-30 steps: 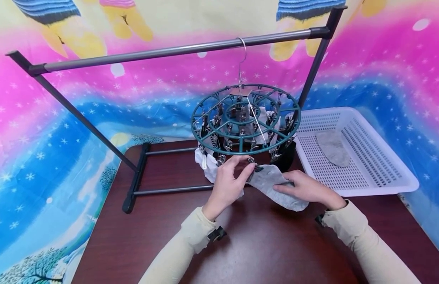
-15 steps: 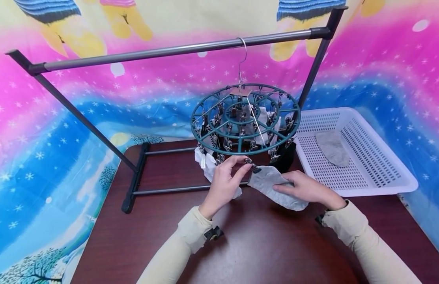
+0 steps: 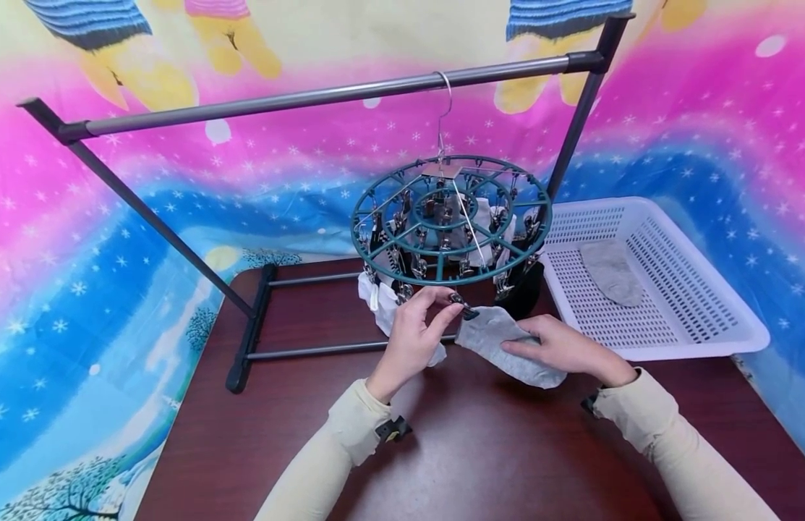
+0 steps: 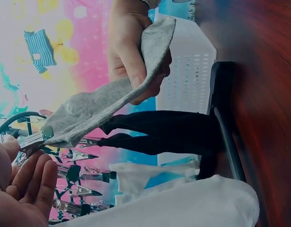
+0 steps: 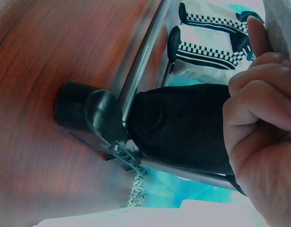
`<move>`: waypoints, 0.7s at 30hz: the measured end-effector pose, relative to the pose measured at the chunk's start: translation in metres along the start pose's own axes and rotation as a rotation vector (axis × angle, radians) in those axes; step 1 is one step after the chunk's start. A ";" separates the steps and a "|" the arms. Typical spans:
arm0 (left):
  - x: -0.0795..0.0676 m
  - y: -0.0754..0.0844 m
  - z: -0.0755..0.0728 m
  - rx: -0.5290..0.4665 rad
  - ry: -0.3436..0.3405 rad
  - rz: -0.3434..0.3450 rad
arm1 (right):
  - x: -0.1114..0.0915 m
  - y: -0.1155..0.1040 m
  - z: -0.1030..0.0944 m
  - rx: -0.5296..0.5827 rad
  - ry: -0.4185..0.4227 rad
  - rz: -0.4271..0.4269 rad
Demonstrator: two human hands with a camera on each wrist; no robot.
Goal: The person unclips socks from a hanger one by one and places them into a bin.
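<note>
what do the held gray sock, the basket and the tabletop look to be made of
Held gray sock: soft, matte knit fabric, perhaps cotton; fine texture and bending show it.
Basket: white plastic, probably molded, judging by its smooth, slotted walls.
Tabletop: reddish-brown wood or wood-look laminate with a soft sheen; grain streaks show, but which it is stays unclear.

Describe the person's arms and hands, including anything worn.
The left sleeve and right sleeve are long and plain cream, bunched near the wrists. A dark strap-like piece shows beside the left cuff. The left hand and right hand wear no gloves.
</note>
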State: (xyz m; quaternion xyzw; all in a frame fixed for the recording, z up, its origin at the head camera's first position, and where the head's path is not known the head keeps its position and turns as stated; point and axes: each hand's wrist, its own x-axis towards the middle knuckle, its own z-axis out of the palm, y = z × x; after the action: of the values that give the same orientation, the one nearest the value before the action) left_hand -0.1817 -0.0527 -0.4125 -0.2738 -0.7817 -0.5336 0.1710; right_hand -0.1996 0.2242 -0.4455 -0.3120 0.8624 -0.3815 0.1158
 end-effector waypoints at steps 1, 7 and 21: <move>0.000 0.000 0.000 0.003 0.001 0.005 | 0.000 0.000 0.000 0.001 -0.005 0.000; 0.000 0.000 0.000 0.005 -0.006 0.025 | 0.001 -0.001 -0.001 0.008 -0.019 -0.024; 0.000 -0.001 -0.002 -0.023 0.062 0.037 | -0.001 0.005 0.002 0.007 -0.003 -0.069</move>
State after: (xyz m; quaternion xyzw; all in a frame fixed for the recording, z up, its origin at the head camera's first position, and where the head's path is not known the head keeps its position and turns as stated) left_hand -0.1826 -0.0548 -0.4128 -0.2732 -0.7647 -0.5475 0.2019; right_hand -0.2004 0.2264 -0.4506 -0.3416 0.8497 -0.3877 0.1049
